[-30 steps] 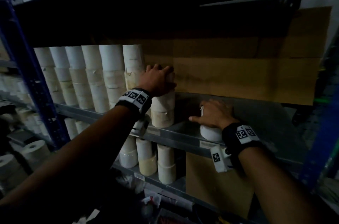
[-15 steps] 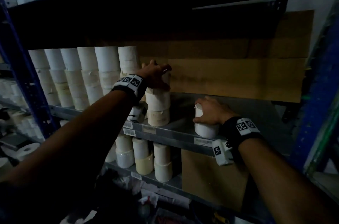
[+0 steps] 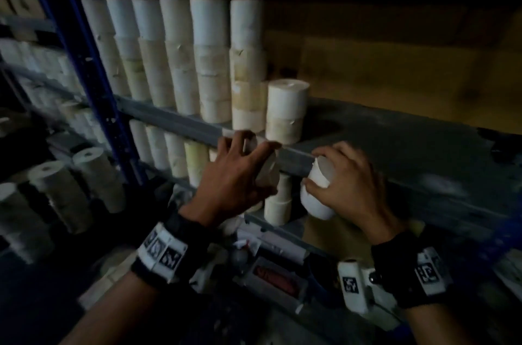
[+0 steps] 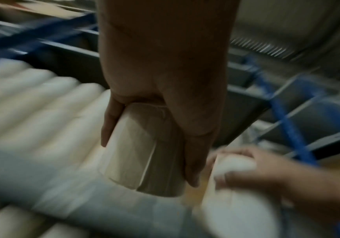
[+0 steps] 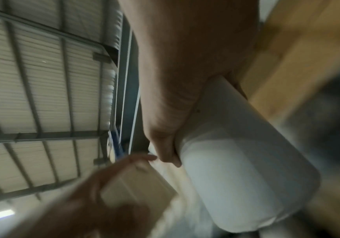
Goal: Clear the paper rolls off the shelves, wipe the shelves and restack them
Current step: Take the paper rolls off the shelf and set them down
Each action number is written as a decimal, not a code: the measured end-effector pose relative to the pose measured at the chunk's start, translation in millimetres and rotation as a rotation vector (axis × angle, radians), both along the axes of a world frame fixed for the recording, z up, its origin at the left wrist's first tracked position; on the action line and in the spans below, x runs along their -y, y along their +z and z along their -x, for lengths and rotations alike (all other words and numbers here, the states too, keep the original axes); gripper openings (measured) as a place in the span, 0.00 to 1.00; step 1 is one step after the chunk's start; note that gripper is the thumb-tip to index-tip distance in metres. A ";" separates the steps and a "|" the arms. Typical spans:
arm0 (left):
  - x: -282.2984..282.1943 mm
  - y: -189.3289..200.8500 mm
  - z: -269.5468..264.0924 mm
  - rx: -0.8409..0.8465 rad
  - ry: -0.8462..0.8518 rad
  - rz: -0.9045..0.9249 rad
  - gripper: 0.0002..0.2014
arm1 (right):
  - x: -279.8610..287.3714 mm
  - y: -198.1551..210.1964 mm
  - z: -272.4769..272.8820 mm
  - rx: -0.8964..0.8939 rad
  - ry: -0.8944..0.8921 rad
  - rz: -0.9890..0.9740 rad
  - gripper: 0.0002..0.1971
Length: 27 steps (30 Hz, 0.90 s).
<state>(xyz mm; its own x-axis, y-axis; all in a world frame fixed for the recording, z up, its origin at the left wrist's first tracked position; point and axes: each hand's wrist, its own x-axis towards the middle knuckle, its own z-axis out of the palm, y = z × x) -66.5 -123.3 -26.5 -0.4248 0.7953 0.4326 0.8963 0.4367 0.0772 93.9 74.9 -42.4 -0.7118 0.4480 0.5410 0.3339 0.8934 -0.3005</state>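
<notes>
- My left hand (image 3: 236,183) gripped 1 cream paper roll (image 3: 268,172), held in front of the grey shelf edge (image 3: 175,121), off the shelf.
- In the left wrist view that cream paper roll (image 4: 144,154) sat deep in the palm, with the thumb (image 4: 109,125) pressed along 1 side and the fingers (image 4: 197,145) wrapped down the other, tips near the roll's far end.
- From the head view, the left fingers (image 3: 261,151) were spread fairly wide across the roll rather than bunched.
- My right hand (image 3: 348,189) held 1 white paper roll (image 3: 316,192), tilted, just in front of and slightly below the shelf edge.
- In the right wrist view the white paper roll (image 5: 242,161) lay across the palm, with 1 fingertip (image 5: 169,154) curled onto its side; I could not tell how the other right fingers sat there.
- The 2 hands were close together, and the 2 rolls were near each other but apart.
- On the shelf, a short stack of 2 rolls (image 3: 286,111) stood upright just above my left hand, touching the tall columns of rolls (image 3: 197,62) to its left.
- The grey shelf surface (image 3: 409,141) ran on to the right of that short stack, with brown cardboard (image 3: 395,62) behind it.
- More rolls (image 3: 169,149) stood on the lower shelf, and loose rolls (image 3: 62,189) stood beyond the blue upright (image 3: 93,62) on the left.
- Both wrist views were blurred.
</notes>
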 end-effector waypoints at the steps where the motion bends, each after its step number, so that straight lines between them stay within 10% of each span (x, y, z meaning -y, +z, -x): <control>1: 18.0 -22.9 -0.5 0.042 0.034 0.024 0.45 | 15.4 -16.9 6.1 -0.007 0.036 0.016 0.27; 12: 251.6 -234.4 16.9 0.529 0.496 0.265 0.39 | 208.3 -209.9 121.1 0.443 0.387 0.263 0.29; 27: 456.7 -290.9 152.4 0.720 0.898 0.167 0.47 | 413.6 -239.6 336.4 0.751 0.621 0.131 0.36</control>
<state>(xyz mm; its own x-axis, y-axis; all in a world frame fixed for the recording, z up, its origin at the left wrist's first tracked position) -218.9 -580.0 -317.4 -0.9695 0.1075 -0.2204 0.0311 0.9454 0.3243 -242.5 -338.7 -282.0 -0.9795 -0.0981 -0.1761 -0.0391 0.9495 -0.3114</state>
